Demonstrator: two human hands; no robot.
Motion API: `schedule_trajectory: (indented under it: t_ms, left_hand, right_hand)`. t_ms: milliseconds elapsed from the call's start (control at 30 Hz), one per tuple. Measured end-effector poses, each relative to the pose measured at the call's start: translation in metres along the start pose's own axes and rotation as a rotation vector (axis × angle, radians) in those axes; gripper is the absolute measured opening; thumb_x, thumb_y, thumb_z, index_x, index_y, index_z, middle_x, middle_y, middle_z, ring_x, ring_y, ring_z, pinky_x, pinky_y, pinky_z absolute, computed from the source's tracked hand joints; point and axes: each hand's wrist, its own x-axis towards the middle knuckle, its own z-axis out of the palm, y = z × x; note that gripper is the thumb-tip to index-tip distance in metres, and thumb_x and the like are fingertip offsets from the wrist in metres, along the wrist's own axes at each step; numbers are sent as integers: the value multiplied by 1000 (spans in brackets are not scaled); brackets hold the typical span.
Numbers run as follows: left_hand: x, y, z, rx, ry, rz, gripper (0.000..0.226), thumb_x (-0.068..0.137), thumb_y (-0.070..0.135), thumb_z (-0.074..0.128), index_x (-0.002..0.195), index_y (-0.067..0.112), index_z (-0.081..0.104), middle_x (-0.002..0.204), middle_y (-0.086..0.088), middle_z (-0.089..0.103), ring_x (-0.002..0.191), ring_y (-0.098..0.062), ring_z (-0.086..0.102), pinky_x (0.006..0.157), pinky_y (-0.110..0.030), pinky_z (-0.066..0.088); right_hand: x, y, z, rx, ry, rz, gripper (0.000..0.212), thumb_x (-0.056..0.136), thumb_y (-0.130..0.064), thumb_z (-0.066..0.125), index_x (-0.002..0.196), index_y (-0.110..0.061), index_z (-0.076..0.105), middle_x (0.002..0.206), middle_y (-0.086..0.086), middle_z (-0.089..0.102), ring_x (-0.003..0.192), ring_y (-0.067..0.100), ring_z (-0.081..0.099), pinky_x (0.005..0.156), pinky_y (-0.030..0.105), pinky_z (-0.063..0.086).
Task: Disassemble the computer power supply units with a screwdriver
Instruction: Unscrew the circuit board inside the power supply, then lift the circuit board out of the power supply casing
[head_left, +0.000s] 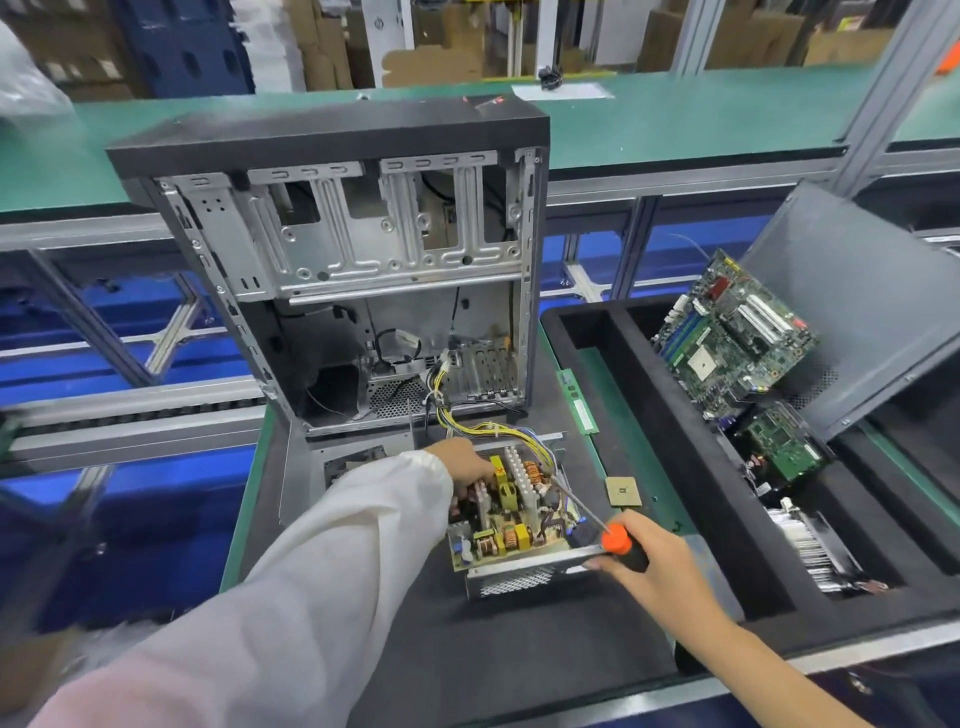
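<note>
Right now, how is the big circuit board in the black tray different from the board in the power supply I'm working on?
The motherboard leans tilted against a grey panel in the tray; the power supply board lies flat in its metal case. The motherboard is green with slots and a socket, untouched; the power supply board is yellowish with coils and heatsinks, and the left hand rests on it while the right hand holds the screwdriver to it. Both lie exposed.
</note>
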Motion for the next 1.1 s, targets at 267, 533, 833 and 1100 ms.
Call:
schedule_trajectory:
  t_ms: [267,533,833,1100]
  left_hand:
    - [3,-8,16,50,151,3,35,91,27,50,61,12,43,59,-1,48,51,-16,46,50,-24,36]
    - [-1,-6,27,139,138,38,34,92,31,48,63,15,41,65,0,48,60,-18,49,54,-27,35]
    - [-14,-5,18,314,348,70,23,94,24,46,74,11,47,87,-9,63,81,-28,62,63,-28,41]
    - [-14,5,-9,153,356,85,36,94,26,47,62,13,38,71,-8,55,66,-26,57,63,-30,45]
  right_hand:
    - [5,2,-9,-87,-16,-34,47,70,-29,83,76,-41,38,82,-29,53,68,-10,48,61,7,36]
    - [7,6,-28,-179,-23,-58,44,75,-35,78,78,-43,35,80,-28,52,61,1,41,59,27,44]
    - [-10,17,-47,-155,6,-26,36,74,-37,71,82,-52,39,76,-26,53,58,-5,46,55,8,38]
    - [-10,23,-45,-140,-24,-46,34,76,-29,77,80,-38,45,75,-11,52,60,7,47,59,15,41]
